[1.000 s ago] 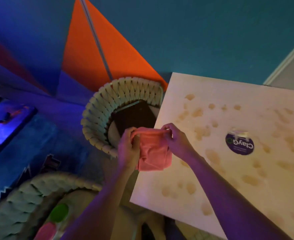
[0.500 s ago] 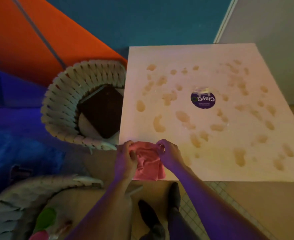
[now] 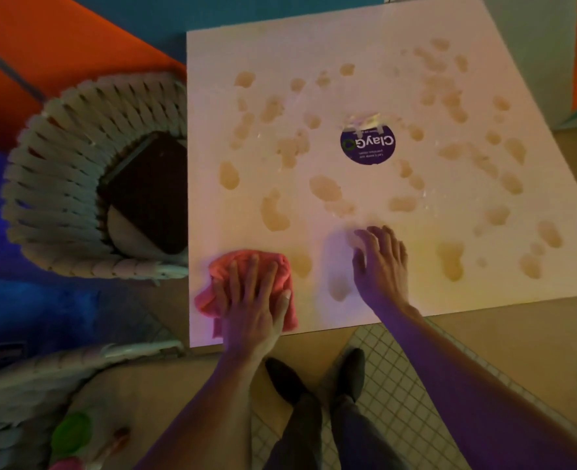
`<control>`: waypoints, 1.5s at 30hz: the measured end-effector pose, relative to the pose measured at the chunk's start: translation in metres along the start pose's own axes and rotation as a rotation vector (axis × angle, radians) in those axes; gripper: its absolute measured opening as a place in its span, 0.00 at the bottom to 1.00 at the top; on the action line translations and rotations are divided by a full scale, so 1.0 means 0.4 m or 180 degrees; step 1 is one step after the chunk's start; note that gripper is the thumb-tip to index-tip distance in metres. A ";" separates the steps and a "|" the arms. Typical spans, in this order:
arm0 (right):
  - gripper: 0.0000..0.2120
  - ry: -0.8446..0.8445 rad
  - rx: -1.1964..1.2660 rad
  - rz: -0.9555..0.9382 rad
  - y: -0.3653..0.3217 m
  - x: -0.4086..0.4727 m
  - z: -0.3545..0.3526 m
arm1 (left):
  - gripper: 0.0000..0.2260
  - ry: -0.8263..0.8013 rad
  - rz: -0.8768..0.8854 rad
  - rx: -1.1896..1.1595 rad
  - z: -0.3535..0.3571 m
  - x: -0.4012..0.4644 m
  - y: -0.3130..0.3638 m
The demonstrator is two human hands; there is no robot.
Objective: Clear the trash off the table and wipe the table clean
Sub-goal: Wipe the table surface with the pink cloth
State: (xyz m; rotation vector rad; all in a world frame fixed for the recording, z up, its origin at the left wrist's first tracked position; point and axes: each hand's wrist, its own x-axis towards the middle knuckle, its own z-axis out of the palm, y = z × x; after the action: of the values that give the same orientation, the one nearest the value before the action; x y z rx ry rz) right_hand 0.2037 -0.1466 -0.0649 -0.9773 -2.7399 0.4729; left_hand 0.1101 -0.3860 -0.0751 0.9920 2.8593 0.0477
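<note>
The left hand (image 3: 251, 300) lies flat, fingers straight and spread, pressing a pink cloth (image 3: 246, 286) onto the near-left corner of the white worktop (image 3: 399, 39). The right hand (image 3: 380, 262) rests just to its right on the bare surface, fingers loosely bent with the tips touching down, holding nothing. Tan smears (image 3: 275, 212) dot most of the worktop around a round purple sticker (image 3: 367, 144) near its middle. A woven chair (image 3: 59, 184) with a dark cushion (image 3: 151, 188) stands against the left edge. Two dark shoes (image 3: 314, 378) show on the floor below the near edge
</note>
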 end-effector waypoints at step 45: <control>0.27 0.0196 -0.0021 -0.0285 0.182 -0.036 0.012 | 0.23 0.0101 0.0068 -0.0008 -0.005 0.024 -0.076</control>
State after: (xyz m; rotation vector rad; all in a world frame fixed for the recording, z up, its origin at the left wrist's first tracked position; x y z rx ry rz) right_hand 0.2556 -0.1038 -0.0965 -0.8519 -2.7180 0.4122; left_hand 0.0835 -0.4040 -0.0763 1.0307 2.8764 0.0694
